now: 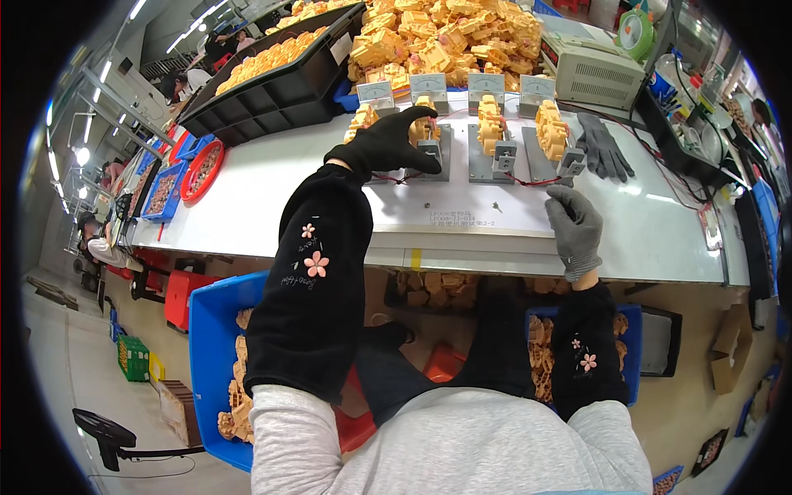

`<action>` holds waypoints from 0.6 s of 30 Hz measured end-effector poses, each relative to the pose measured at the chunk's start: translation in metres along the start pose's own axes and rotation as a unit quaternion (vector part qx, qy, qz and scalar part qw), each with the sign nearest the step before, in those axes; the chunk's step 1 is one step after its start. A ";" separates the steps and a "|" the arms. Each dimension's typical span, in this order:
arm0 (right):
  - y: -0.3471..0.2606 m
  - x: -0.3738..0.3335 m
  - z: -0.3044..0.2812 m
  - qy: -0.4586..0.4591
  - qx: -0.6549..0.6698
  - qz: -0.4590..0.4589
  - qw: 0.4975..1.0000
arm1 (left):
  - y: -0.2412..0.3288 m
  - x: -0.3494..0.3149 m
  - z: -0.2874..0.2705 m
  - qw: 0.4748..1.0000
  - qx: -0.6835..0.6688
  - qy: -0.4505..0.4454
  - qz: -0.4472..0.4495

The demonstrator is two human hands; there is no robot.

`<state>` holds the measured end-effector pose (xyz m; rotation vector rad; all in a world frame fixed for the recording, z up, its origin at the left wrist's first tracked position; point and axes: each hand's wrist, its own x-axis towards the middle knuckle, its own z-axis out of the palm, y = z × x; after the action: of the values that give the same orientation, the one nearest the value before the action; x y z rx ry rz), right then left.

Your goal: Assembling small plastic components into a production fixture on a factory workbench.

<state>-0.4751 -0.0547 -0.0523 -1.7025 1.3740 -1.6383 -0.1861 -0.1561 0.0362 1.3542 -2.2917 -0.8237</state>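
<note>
Left hand [388, 142] fingers gripped a yellow-orange moulded part [422, 125] on its grey fixture; right hand [575, 227] rested loosely curled, holding nothing, beside white rectangular label [462, 218] on worktop [289, 194].

4 analog meters [450, 85] stand in a row — 4 orange parts [490, 120] below them — and 2 blue bins [213, 330].

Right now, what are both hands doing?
Left hand: closed around a yellow part on a grey test fixture.
Right hand: loosely curled, holding nothing, resting on the white table.
</note>
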 end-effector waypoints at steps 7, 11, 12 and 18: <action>0.000 0.000 -0.001 -0.008 0.005 0.004 1.000 | 0.008 -0.004 -0.004 0.997 0.069 -0.014 -0.010; 0.000 0.000 -0.001 -0.003 0.003 0.001 1.000 | 0.011 -0.007 0.001 0.997 0.042 -0.036 -0.046; -0.001 0.000 -0.001 -0.003 0.007 0.000 1.000 | 0.013 -0.008 -0.002 0.997 0.045 -0.034 -0.049; 0.002 0.000 0.000 -0.007 0.023 -0.002 1.000 | 0.023 -0.008 -0.012 0.977 0.197 -0.061 -0.052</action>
<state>-0.4760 -0.0549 -0.0536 -1.6888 1.3158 -1.6442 -0.1906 -0.1439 0.0603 1.6391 -2.5978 -0.5070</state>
